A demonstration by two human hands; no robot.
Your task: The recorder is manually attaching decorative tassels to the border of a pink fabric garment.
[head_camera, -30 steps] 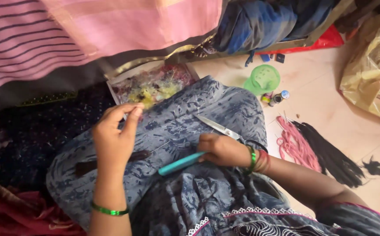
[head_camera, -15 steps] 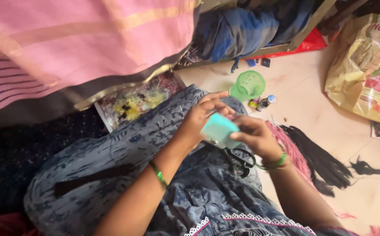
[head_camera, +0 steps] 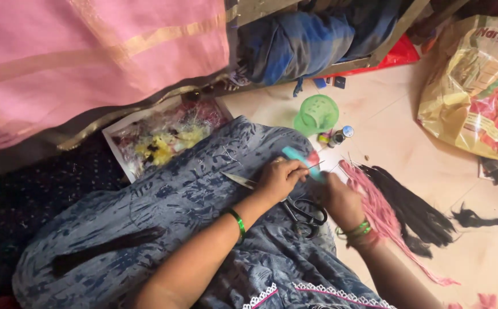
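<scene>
My left hand [head_camera: 280, 178], a green bangle on its wrist, rests on the blue patterned cloth [head_camera: 191, 200] over my lap. Its fingertips pinch a thin strand [head_camera: 314, 166] beside a teal comb-like tool [head_camera: 301, 161]. My right hand [head_camera: 340, 200], with green and red bangles, grips the lower end of that tool; the exact hold is partly hidden. Black-handled scissors [head_camera: 303, 213] lie on the cloth under both hands, their blades pointing left. A dark hair strand [head_camera: 105, 249] lies on the lap at the lower left.
Pink threads [head_camera: 375, 207] and black hair [head_camera: 418, 214] lie on the floor to the right. Beyond my knee stand a green plastic cup [head_camera: 317, 113] and small bottles [head_camera: 337, 136]. A tray of coloured bits [head_camera: 163, 137], a yellow bag [head_camera: 478, 91] and pink cloth [head_camera: 88, 57] surround me.
My hands came together and moved right over the knee. The left hand left its raised position and now pinches at the teal tool. The view shifted right.
</scene>
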